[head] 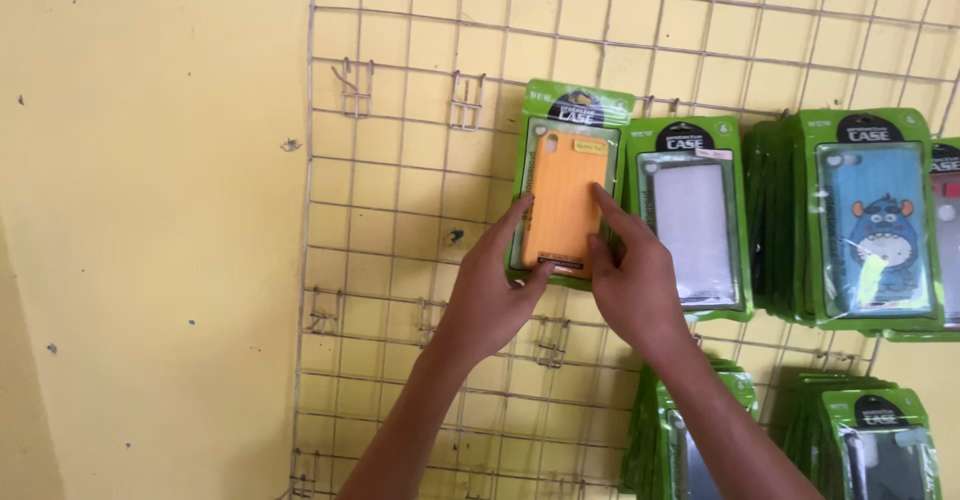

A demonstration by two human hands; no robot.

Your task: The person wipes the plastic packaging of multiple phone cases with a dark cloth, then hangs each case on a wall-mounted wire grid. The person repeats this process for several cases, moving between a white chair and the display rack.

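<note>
1. A white wire grid panel [400,260] hangs against a matte yellow wall [150,210]; small double-prong metal hooks [357,85] stick out from its square mesh.
2. The orange phone case pack [565,195], a flat rectangle in glossy green plastic with a clear window, sits high on the grid, left of the other packs.
3. The left hand [490,295] clamps its lower left edge, thumb on the bottom corner.
4. The right hand [635,275] presses its lower right edge, forefinger laid flat across the ribbed orange case.
5. Beside it hang a clear-case pack [692,215] and a thick stack fronted by a blue cartoon-monster case [878,225].
</note>
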